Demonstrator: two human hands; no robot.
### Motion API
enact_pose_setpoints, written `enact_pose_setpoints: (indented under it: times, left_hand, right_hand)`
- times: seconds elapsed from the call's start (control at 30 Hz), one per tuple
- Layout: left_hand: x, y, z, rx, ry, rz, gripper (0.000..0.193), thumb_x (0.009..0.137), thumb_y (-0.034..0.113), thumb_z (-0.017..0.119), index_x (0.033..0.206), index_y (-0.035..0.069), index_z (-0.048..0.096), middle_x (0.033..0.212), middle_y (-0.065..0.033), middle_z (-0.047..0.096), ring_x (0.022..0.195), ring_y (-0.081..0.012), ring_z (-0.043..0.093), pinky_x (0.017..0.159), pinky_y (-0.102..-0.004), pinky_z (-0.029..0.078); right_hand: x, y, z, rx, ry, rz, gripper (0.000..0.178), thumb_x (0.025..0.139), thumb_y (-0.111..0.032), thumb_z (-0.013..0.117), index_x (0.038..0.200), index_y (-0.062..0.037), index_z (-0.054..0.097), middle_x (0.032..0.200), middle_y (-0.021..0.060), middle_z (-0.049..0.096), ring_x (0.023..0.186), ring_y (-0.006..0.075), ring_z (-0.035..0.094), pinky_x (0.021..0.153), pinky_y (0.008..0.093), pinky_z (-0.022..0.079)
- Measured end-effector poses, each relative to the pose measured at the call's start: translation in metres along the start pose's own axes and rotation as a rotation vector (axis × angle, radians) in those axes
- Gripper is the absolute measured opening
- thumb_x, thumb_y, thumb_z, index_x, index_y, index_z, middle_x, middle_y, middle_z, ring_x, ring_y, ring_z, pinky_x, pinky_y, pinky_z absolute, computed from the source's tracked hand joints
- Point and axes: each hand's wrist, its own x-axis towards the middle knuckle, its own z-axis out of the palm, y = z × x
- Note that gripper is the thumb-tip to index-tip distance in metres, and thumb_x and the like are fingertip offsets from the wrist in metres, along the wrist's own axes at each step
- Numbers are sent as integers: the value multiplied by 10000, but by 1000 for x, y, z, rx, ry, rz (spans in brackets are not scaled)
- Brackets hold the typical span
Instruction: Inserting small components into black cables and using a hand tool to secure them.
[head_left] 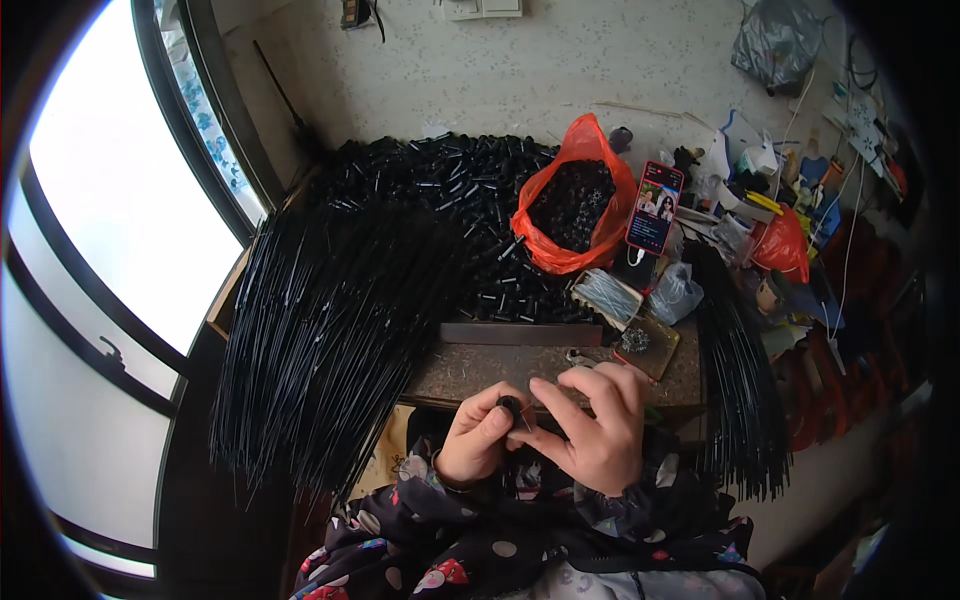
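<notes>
My left hand [474, 441] is closed around a small black cylindrical piece [510, 404], its round end turned up between thumb and fingers. A thin pin-like line shows beside the piece, too small to name. Close on the right is my right hand [600, 424], with its fingers apart and the index finger raised; the thumb reaches to the lower side of the black piece, and whether it touches cannot be told. Both hands are over the front edge of the brown worktable [480, 371]. Small black tubular parts [455, 180] lie in a large heap on the table.
Long thin black rods [320, 340] hang over the left front edge, and another bundle [740, 400] hangs at the right. A red plastic bag [532, 238] holds small dark parts. Beside it stand a lit phone [655, 208] and a box of metal pins [608, 297]. Clutter fills the far right.
</notes>
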Motion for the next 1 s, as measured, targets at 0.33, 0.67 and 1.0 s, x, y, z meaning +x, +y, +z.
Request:
enact_pose_setpoints:
  times: [0.33,0.67,1.0]
  left_hand:
    - [6,22,7,628,4,261,317,878,311,481,793,6,496,624,-47,526,505,-131,479,491,-233,372]
    - [21,25,-6,483,-185,-13,159,787,129,614,762,-27,599,546,-21,523,489,-71,449,470,-224,341]
    - [29,35,-29,460,268,157,594,932,406,274,1118,-100,522,493,17,428,443,-49,338,450,-196,244]
  right_hand:
    - [-13,25,9,484,-187,-216,203,661,-88,681,829,-10,597,805,67,547,713,255,560,603,347,455]
    - [-164,107,45,-400,-612,480,504,698,-40,638,1166,-122,469,1168,146,380,978,308,465,759,392,428]
    - [-72,39,-10,947,-430,705,191,689,-95,680,824,-15,571,1071,81,484,952,221,497,787,332,416]
